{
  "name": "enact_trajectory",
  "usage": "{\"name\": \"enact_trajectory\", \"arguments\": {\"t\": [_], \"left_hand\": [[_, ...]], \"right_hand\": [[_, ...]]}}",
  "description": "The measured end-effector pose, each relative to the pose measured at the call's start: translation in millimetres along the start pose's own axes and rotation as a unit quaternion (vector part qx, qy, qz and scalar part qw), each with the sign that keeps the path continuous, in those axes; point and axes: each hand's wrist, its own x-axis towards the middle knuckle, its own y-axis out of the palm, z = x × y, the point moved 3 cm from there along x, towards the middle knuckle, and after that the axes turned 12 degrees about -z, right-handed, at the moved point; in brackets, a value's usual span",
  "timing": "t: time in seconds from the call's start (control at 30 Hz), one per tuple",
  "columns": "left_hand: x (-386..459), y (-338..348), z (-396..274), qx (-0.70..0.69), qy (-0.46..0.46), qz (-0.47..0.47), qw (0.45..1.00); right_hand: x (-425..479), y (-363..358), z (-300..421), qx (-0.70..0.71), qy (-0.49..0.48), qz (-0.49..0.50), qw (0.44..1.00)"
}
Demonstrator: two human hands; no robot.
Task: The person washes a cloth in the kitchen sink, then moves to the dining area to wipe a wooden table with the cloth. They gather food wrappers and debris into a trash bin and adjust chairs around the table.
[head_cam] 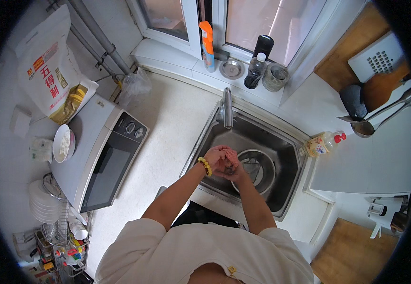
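Both my hands meet above the near left part of the steel sink (285, 142). My left hand (217, 158), below a yellow bead bracelet, is closed on a pink cloth (231, 156). Just beneath and to its right, my right hand (234, 174) cups a small dark object that I cannot make out. A round metal basin (270, 167) lies in the sink beside my right hand, with something flat and greyish inside. Beyond my hands stands the steel faucet (228, 110); whether water runs from it cannot be told.
A dish soap bottle (320, 145) stands at the sink's right corner. Bottles and a jar (275, 77) line the window sill. Left are a microwave (115, 159) with a white bowl (64, 143) and flour bag (54, 71) on top. Ladles (363, 128) hang at the right.
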Motion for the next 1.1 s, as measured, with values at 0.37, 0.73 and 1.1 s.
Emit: {"name": "enact_trajectory", "arguments": {"t": [0.37,0.73,1.1], "left_hand": [[-59,41,-49,0.656,0.343,0.236,0.629],[-37,48,-49,0.790,0.350,0.106,0.492],[-20,40,-42,0.730,0.251,0.072,0.632]], "right_hand": [[-30,-4,32,-0.058,0.077,0.064,0.993],[-55,50,70,-0.689,-0.162,-0.080,0.702],[-65,39,69,-0.700,-0.364,-0.205,0.580]]}}
